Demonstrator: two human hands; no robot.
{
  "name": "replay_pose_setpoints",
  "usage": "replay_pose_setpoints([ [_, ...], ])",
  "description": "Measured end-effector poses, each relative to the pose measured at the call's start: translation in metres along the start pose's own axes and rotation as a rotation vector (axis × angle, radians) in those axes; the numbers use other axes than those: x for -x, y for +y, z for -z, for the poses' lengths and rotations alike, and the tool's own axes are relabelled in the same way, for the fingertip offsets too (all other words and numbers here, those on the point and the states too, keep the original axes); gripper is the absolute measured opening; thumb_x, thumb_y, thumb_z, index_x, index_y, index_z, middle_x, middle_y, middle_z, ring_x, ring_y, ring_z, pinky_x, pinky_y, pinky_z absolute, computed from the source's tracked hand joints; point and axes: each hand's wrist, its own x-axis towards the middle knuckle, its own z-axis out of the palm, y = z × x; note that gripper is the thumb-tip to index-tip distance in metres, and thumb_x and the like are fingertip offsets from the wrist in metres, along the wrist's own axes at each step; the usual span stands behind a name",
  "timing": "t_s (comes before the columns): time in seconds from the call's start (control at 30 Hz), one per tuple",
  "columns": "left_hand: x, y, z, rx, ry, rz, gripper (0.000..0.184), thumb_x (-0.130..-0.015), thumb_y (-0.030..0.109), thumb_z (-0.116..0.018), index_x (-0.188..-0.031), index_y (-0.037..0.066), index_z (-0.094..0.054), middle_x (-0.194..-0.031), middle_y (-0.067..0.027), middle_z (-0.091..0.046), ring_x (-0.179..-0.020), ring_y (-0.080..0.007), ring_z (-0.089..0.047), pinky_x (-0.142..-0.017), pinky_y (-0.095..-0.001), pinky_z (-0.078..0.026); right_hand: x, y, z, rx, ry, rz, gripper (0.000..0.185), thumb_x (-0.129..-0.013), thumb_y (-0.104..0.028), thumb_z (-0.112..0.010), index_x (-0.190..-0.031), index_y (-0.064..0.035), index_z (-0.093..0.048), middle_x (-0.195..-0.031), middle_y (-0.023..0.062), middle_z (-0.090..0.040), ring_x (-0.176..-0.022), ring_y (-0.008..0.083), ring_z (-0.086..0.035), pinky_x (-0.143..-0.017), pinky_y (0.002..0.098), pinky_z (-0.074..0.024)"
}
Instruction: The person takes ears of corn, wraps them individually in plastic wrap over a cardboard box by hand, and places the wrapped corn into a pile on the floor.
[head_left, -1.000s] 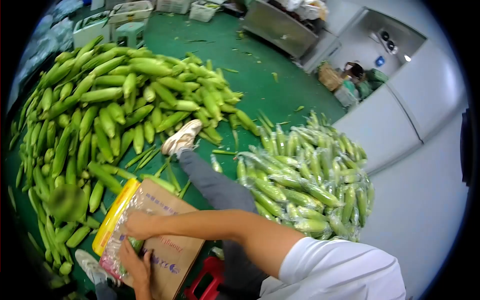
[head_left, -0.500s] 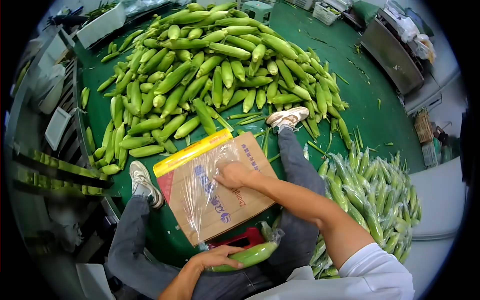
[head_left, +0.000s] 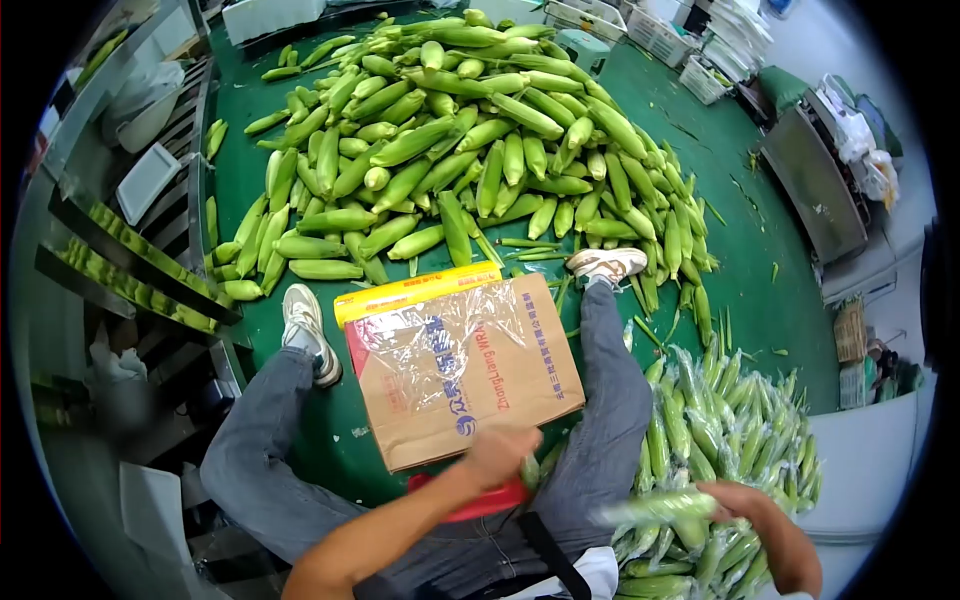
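My right hand (head_left: 735, 500) is closed round one end of a film-wrapped ear of corn (head_left: 655, 508), blurred by motion, above a pile of wrapped corn (head_left: 715, 430) at my right. By the near edge of a cardboard box (head_left: 480, 400) is my left hand (head_left: 500, 455). It is smeared by motion and its fingers are partly hidden. Just beyond its fingertips a green ear of corn (head_left: 531, 472) shows in part, beside a red object (head_left: 490, 503) between my legs. Clear film (head_left: 405, 345) lies wrinkled over the box top, along a yellow printed strip (head_left: 420, 290).
A large heap of unwrapped corn in husks (head_left: 470, 150) covers the green floor (head_left: 740, 270) ahead. My shoes (head_left: 608, 263) stand either side of the box. A slatted metal rack (head_left: 170, 190) is on the left; a metal cabinet (head_left: 815, 185) stands right.
The wrapped ear of corn passed from my left hand to my right and moved over the wrapped pile. My right hand left the film on the box. My left hand rose toward the box's near edge.
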Motion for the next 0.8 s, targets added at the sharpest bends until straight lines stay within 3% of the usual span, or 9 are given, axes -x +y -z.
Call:
replay_pose_setpoints([
  [0.03, 0.006, -0.020, 0.004, -0.188, -0.102, 0.185, 0.019, -0.085, 0.019, -0.063, -0.100, 0.009, -0.058, -0.076, -0.0047, -0.060, -0.067, -0.0265, -0.066, -0.053, -0.0386, -0.050, 0.015, 0.046, 0.031, 0.234, 0.095, 0.003, 0.063, -0.097, -0.066, -0.050, -0.101, -0.0070, -0.072, -0.076, 0.0010, -0.064, -0.066, 0.0183, -0.055, -0.064, 0.0324, -0.0461],
  [0.07, 0.014, -0.038, 0.014, -0.372, -0.213, 0.368, 0.013, -0.089, 0.021, -0.061, -0.094, 0.009, -0.058, -0.081, -0.0054, -0.064, -0.071, -0.0269, -0.067, -0.058, -0.0399, -0.053, 0.033, 0.063, 0.062, 0.618, -0.074, -0.373, 0.069, -0.094, -0.070, -0.052, -0.112, -0.0079, -0.073, -0.096, 0.0048, -0.071, -0.080, 0.0241, -0.061, -0.078, 0.0374, -0.0502],
  [0.13, 0.013, -0.055, 0.046, -0.456, -0.162, 0.611, 0.010, -0.090, 0.019, -0.060, -0.092, 0.009, -0.058, -0.085, -0.0055, -0.065, -0.079, -0.0290, -0.068, -0.071, -0.0457, -0.055, 0.069, 0.091, 0.063, 0.672, -0.369, -0.292, 0.079, -0.087, -0.080, -0.052, -0.115, -0.0094, -0.074, -0.099, 0.0055, -0.072, -0.088, 0.0253, -0.063, -0.087, 0.0386, -0.0509],
  [0.2, 0.028, -0.077, 0.051, -0.589, -0.086, 0.584, 0.008, -0.089, 0.016, -0.060, -0.092, 0.008, -0.058, -0.086, -0.0073, -0.065, -0.081, -0.0295, -0.068, -0.077, -0.0486, -0.054, -0.008, 0.103, 0.088, 1.064, -0.579, -0.494, 0.078, -0.077, -0.080, -0.065, -0.106, -0.0090, -0.078, -0.090, 0.0135, -0.074, -0.083, 0.0240, -0.067, -0.083, 0.0402, -0.0545],
  [0.27, 0.047, -0.100, 0.042, -0.583, -0.095, 0.587, 0.007, -0.088, 0.013, -0.059, -0.093, 0.008, -0.059, -0.086, -0.0097, -0.065, -0.083, -0.0312, -0.069, -0.079, -0.0503, -0.054, -0.010, -0.053, 0.036, 1.319, 0.347, 0.088, 0.074, -0.082, -0.076, -0.062, -0.095, -0.0037, -0.071, -0.089, 0.0168, -0.073, -0.084, 0.0333, -0.070, -0.074, 0.0438, -0.0541],
  [0.3, 0.056, -0.112, 0.033, -0.514, -0.140, 0.604, 0.007, -0.088, 0.012, -0.059, -0.094, 0.007, -0.059, -0.086, -0.0113, -0.065, -0.083, -0.0327, -0.068, -0.079, -0.0505, -0.054, -0.007, -0.149, -0.010, 1.248, 0.604, 0.240, 0.063, -0.083, -0.066, -0.068, -0.090, -0.0034, -0.069, -0.094, 0.0178, -0.071, -0.082, 0.0366, -0.068, -0.067, 0.0444, -0.0528],
  [0.4, 0.067, -0.123, 0.035, -0.318, -0.162, 0.620, 0.007, -0.087, 0.009, -0.058, -0.092, 0.006, -0.060, -0.086, -0.0167, -0.065, -0.083, -0.0376, -0.068, -0.076, -0.0513, -0.054, -0.128, -0.294, -0.111, 0.551, 1.030, 1.370, 0.054, -0.079, -0.050, -0.079, -0.107, -0.0062, -0.064, -0.093, 0.0173, -0.069, -0.086, 0.0377, -0.068, -0.074, 0.0476, -0.0523],
  [0.5, 0.080, -0.123, 0.056, -0.185, -0.166, 0.618, 0.005, -0.085, 0.008, -0.059, -0.088, 0.005, -0.060, -0.083, -0.0196, -0.064, -0.079, -0.0397, -0.066, -0.073, -0.0516, -0.052, -0.202, -0.376, -0.191, 0.486, 0.864, 1.315, 0.018, -0.087, -0.023, -0.070, -0.094, -0.0072, -0.065, -0.086, 0.0186, -0.066, -0.083, 0.0415, -0.065, -0.075, 0.0508, -0.0513],
  [0.8, 0.118, -0.097, 0.090, -0.005, -0.637, 0.519, 0.008, -0.080, 0.009, -0.061, -0.086, 0.003, -0.062, -0.082, -0.0206, -0.065, -0.079, -0.0417, -0.067, -0.070, -0.0497, -0.054, -0.210, -0.274, -0.093, 0.922, 0.491, 1.306, 0.007, -0.080, -0.013, -0.063, -0.076, -0.0094, -0.058, -0.072, 0.0138, -0.064, -0.073, 0.0360, -0.066, -0.062, 0.0494, -0.0513],
])
